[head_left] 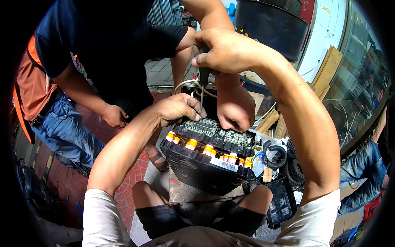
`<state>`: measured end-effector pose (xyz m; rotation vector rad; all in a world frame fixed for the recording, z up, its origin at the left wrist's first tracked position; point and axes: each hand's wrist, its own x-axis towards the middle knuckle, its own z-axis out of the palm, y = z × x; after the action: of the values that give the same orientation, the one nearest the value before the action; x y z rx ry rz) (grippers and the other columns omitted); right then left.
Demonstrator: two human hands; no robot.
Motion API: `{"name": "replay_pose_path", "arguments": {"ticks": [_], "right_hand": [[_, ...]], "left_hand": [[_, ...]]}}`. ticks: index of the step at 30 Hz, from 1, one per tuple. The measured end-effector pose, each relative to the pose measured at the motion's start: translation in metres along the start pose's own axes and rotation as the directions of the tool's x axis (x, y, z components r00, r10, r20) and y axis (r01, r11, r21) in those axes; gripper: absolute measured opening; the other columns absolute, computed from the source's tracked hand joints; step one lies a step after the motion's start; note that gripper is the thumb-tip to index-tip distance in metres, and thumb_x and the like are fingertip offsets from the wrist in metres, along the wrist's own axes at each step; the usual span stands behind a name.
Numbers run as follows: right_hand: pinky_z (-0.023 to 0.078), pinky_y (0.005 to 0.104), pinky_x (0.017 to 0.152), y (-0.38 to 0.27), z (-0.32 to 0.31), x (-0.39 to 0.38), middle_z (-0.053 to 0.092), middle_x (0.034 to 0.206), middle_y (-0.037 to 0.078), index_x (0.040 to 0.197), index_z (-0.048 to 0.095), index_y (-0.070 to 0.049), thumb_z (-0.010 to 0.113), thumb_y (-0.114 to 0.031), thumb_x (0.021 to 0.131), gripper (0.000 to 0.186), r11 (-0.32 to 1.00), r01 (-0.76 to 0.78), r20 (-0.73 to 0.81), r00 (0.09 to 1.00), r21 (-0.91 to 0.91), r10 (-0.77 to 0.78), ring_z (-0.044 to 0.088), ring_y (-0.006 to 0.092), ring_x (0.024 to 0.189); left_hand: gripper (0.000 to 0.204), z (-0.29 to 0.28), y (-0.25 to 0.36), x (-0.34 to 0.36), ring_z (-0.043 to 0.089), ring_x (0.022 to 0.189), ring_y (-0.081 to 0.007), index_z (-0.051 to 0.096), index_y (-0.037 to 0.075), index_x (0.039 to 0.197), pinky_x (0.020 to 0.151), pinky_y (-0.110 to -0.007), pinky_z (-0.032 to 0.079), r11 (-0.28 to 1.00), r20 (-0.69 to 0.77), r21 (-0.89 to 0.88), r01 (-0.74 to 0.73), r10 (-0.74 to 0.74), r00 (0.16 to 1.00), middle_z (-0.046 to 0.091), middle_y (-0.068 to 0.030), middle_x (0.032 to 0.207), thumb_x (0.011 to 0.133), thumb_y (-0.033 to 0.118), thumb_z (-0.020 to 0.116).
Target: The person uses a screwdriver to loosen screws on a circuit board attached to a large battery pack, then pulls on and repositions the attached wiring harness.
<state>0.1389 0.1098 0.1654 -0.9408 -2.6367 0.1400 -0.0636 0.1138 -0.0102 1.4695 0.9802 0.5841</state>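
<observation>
1. The black controller box (pixel 205 164) sits lid-off on a worn wooden block (pixel 193 191), right between my knees. The green circuit board (pixel 210 131) faces up, with a row of orange-capped terminals (pixel 191 144) along the near edge. My guess is it's propped there so the board stays level and close under my head.

2. The screwdriver (pixel 202 88) stands nearly upright, tip down at the far edge of the board. Upright looks like the only way to get straight down onto a screw there.

3. My right hand (pixel 228 51) is up high, fingers wrapped tight round the dark handle. The elbow is bent sharply and the forearm climbs steeply from the lower right.

4. My left hand (pixel 177 109) is low, knuckles up, fingertips curled in next to the shaft at the box's far left corner. It looks like it's steadying the tip, but I can't tell if it actually pinches the shaft. That forearm comes in from lower left at a slant.

5. Another person's hand (pixel 235 109) presses down on the far right of the board, fingers curled, probably to hold the thing still. Their other hand (pixel 114 116) hangs loose by a dark shirt.

6. Off to the right there's a black rubber ring (pixel 276 154), some white cables (pixel 263 117) and wooden planks (pixel 325 72). Patterned red paving (pixel 131 181) shows underneath.
</observation>
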Motion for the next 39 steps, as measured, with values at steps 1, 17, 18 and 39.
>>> {"name": "replay_pose_path", "arguments": {"ticks": [1, 17, 18, 39], "right_hand": [[0.059, 0.0379, 0.075, -0.002, -0.003, -0.003, 0.076, 0.087, 0.015, 0.103, 0.072, 0.001, 0.077, -0.023, 0.094, 0.026, 0.998, -0.01, 0.035, 0.999, 0.064, 0.008, 0.074, 0.025, 0.08], [0.057, 0.0423, 0.086, -0.012, 0.006, -0.01, 0.075, 0.091, 0.022, 0.107, 0.072, 0.002, 0.079, -0.025, 0.096, 0.03, 0.971, 0.137, -0.077, 0.985, -0.194, -0.155, 0.074, 0.0318, 0.09], [0.056, 0.0436, 0.087, -0.013, 0.007, -0.01, 0.075, 0.091, 0.023, 0.106, 0.072, 0.002, 0.079, -0.026, 0.096, 0.031, 0.971, 0.129, -0.085, 0.985, -0.202, -0.149, 0.074, 0.0338, 0.091], [0.058, 0.0441, 0.097, -0.017, -0.006, -0.019, 0.078, 0.11, 0.026, 0.117, 0.076, 0.0, 0.068, -0.008, 0.08, 0.038, 0.973, 0.166, 0.033, 0.986, -0.16, -0.163, 0.075, 0.0387, 0.11]], "left_hand": [[0.019, 0.002, 0.002, -0.001, 0.072, 0.086, -0.0165, 0.077, -0.004, 0.106, 0.083, -0.029, 0.059, 1.0, -0.005, 0.001, -0.001, 0.001, 1.0, 0.077, -0.0086, 0.096, 0.087, -0.001, 0.075], [0.025, 0.006, -0.009, -0.007, 0.073, 0.097, -0.0202, 0.077, -0.008, 0.109, 0.093, -0.032, 0.059, 0.995, 0.007, -0.067, -0.071, 0.071, 0.997, 0.078, -0.0142, 0.108, 0.085, -0.001, 0.078], [0.026, 0.007, -0.006, -0.008, 0.073, 0.097, -0.0201, 0.077, -0.009, 0.11, 0.093, -0.032, 0.059, 0.996, 0.006, -0.057, -0.073, 0.074, 0.997, 0.079, -0.0142, 0.107, 0.086, 0.0, 0.078], [0.017, 0.007, -0.036, -0.009, 0.073, 0.101, -0.0179, 0.077, -0.003, 0.107, 0.094, -0.034, 0.06, 0.951, -0.013, -0.276, -0.142, 0.144, 0.99, 0.076, -0.0111, 0.116, 0.093, 0.006, 0.08]]}}
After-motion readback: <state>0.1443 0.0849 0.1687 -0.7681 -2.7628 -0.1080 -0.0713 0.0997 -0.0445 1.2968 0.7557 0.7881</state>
